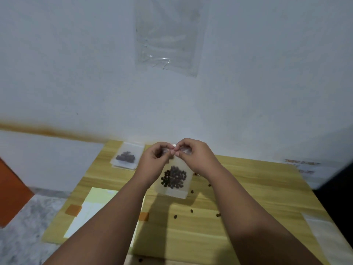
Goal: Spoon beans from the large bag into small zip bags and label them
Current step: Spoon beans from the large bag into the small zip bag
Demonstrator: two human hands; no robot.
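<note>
So both hands are up at the top edge of the small zip bag [172,192], left hand [155,156] and right hand [194,155] pinching it side by side, fingertips nearly touching. The bag hangs down below them with a dark clump of beans [174,177] in its lower half. Just left of the left hand there's a filled bag [126,157] lying on the wooden table [200,236]. Some loose beans [191,210] are scattered below the right hand, and a pale sheet [99,199] sits under the left forearm.
</note>
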